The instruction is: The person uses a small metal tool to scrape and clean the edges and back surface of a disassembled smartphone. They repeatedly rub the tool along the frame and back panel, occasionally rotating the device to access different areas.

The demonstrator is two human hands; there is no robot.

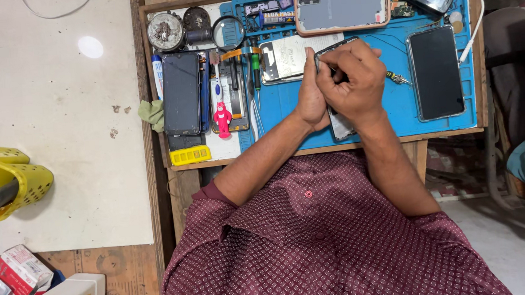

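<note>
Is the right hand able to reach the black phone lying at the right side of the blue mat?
Probably yes. The right hand is busy on the opened phone together with the left hand, but only bare blue mat lies between it and the black phone.

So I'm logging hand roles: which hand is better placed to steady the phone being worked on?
Left. The left hand already rests along the phone edge, while the right hand sits curled on top, seemingly gripping a small tool.

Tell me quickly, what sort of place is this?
Likely a phone repair bench: a blue work mat, several phones such as the dark one, a magnifying glass, and both hands on an opened phone.
</note>
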